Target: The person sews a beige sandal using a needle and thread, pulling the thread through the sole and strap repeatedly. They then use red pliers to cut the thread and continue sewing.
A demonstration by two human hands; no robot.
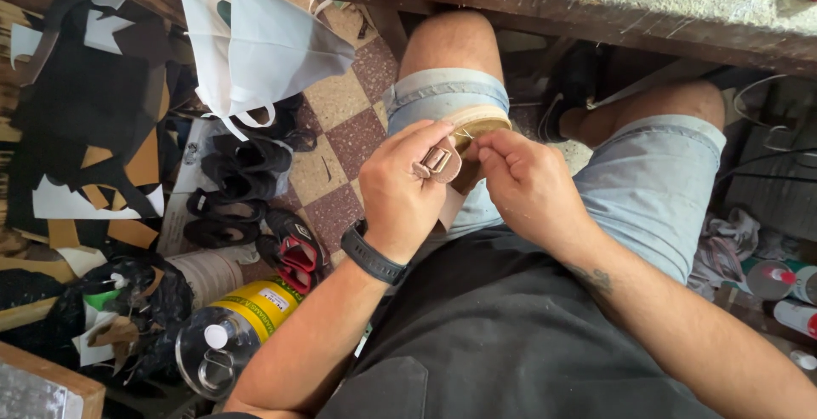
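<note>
My left hand grips a tan leather sandal that rests on my left thigh. A pink-brown strap with a metal buckle lies over my thumb. My right hand pinches at the sandal's edge just beside the buckle, fingertips closed on the sole rim or a thin thread; which one I cannot tell. A black watch sits on my left wrist. Much of the sandal is hidden behind both hands.
A workbench edge runs across the top. On the checkered floor at left lie several dark sandals, a white bag, leather scraps and a yellow can. Spray cans stand at right.
</note>
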